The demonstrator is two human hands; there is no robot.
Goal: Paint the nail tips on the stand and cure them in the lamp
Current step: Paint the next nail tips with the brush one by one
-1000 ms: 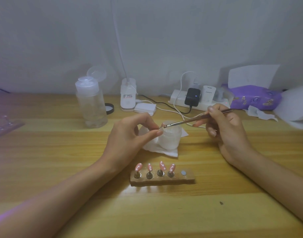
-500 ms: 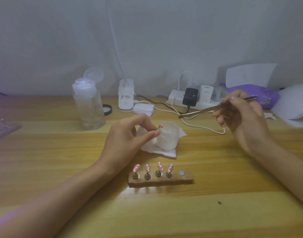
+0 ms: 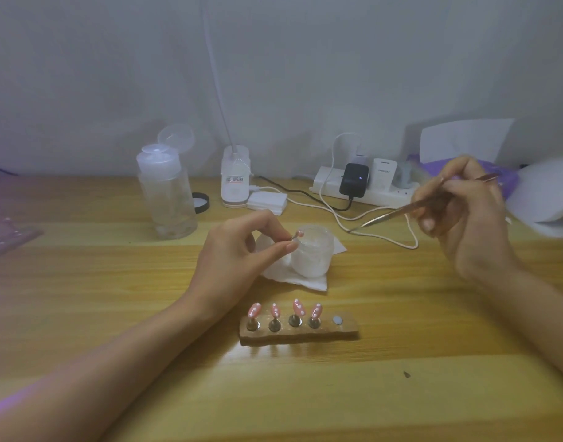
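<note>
Stand (image 3: 299, 328): a wooden block at the front middle of the table (image 3: 114, 298). Four pink tips (image 3: 254, 310) with white dots sit upright on pegs in its four left sockets. The rightmost socket shows only a bare round disc (image 3: 337, 320).

Fifth tip (image 3: 300, 233): off the stand, on its peg, pinched between thumb and forefinger of the left hand (image 3: 238, 253). It is raised in front of the rim of a frosted jar (image 3: 312, 253), which stands on a white tissue (image 3: 292, 279) behind the stand.

Right hand (image 3: 462, 215): raised to the right, fingers curled round a thin brush (image 3: 401, 212). The brush slants down to the left, and its end lies over a white cable (image 3: 411, 237), well apart from the fifth tip.

Background: a clear bottle (image 3: 166, 193) with its flip cap open at left, a power strip (image 3: 369, 193) with plugs along the wall, and a purple pack (image 3: 509, 177) behind the right hand.
</note>
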